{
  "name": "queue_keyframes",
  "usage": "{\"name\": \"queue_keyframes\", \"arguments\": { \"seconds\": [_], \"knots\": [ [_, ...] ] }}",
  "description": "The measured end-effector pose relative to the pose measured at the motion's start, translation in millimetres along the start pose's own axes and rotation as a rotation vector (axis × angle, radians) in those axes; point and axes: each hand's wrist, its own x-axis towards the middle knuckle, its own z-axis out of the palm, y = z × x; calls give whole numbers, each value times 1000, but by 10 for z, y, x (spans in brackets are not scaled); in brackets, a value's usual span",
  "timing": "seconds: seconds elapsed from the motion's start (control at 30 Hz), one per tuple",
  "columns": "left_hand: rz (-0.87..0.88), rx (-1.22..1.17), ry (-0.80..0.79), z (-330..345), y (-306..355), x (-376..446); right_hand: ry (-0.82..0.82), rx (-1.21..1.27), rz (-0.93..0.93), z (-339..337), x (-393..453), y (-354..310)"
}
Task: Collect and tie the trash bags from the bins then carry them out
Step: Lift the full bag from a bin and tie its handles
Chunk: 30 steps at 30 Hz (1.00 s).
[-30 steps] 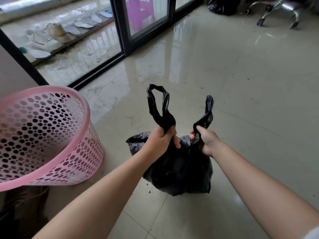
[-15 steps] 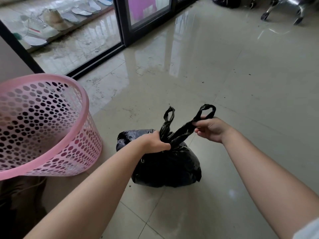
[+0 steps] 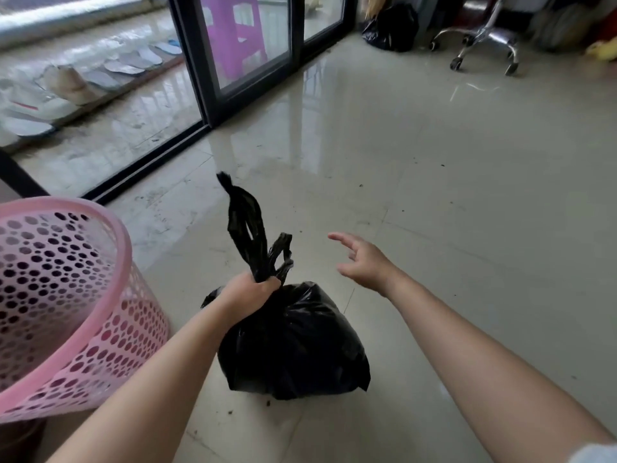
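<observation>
A full black trash bag (image 3: 293, 345) rests on the glossy tile floor in front of me. My left hand (image 3: 248, 295) is clenched around both of its handle loops, which stick up above my fist. My right hand (image 3: 362, 260) hovers to the right of the handles, fingers spread, holding nothing and not touching the bag. A pink perforated bin (image 3: 63, 305) stands at the left, with no liner visible in it. A second black trash bag (image 3: 392, 28) sits far back by the wall.
A dark-framed sliding glass door (image 3: 247, 58) runs along the back left, its track on the floor. Shoes and insoles (image 3: 70, 85) lie beyond it. An office chair base (image 3: 484, 41) with castors stands at the back right. Small crumbs dot the floor.
My right hand has let go of its handle loop and drawn away to the right. Both loops are now gathered in my left fist, upright.
</observation>
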Motion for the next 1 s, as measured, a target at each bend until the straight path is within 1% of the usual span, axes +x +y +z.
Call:
{"name": "queue_keyframes", "arguments": {
  "seconds": [0.03, 0.07, 0.13, 0.17, 0.23, 0.3, 0.37, 0.4, 0.47, 0.5, 0.53, 0.57, 0.63, 0.7, 0.73, 0.77, 0.83, 0.9, 0.97, 1.0],
  "knots": [
    [10, -51, -31, -12, 2, -10, -59, -166, -79, 40, 10, -30],
    [24, -79, -61, -18, 12, -18, -126, -280, -133, 87, 20, -65],
    [68, -117, -101, -26, 50, -11, -231, -470, -175, 200, 53, -119],
    [95, -135, -113, -27, 76, -10, -263, -558, -166, 250, 63, -132],
    [136, -178, -131, -26, 132, -29, -251, -643, -176, 310, 63, -148],
    [143, -208, -145, -28, 157, -46, -223, -604, -235, 303, 50, -178],
    [129, -192, -157, -40, 155, -61, -177, -502, -223, 274, 28, -230],
    [117, -189, -161, -54, 149, -73, -131, -402, -185, 248, 23, -246],
    [80, -234, -160, -97, 139, -107, -53, -55, -31, 180, 27, -258],
    [65, -271, -160, -124, 127, -113, -40, 53, 29, 136, 24, -263],
    [50, -312, -158, -151, 112, -115, -64, 93, 65, 95, 15, -264],
    [28, -354, -155, -184, 101, -123, -120, 79, 83, 50, -3, -274],
    [-21, -442, -196, -242, 76, -151, -289, 31, 72, -47, -33, -337],
    [-33, -568, -310, -288, 50, -193, -443, -28, 50, -164, -91, -490],
    [-30, -647, -375, -309, 35, -211, -474, -34, 36, -212, -114, -575],
    [-30, -733, -436, -329, 26, -233, -465, -30, 8, -251, -142, -665],
    [-33, -897, -521, -373, 17, -257, -373, 29, -75, -288, -187, -809],
    [-23, -1007, -591, -395, 32, -267, -309, 113, -147, -263, -244, -897],
    [3, -1076, -624, -386, 56, -260, -337, 196, -156, -195, -281, -912],
    [11, -1111, -606, -379, 66, -245, -379, 216, -145, -159, -288, -889]
  ]
}}
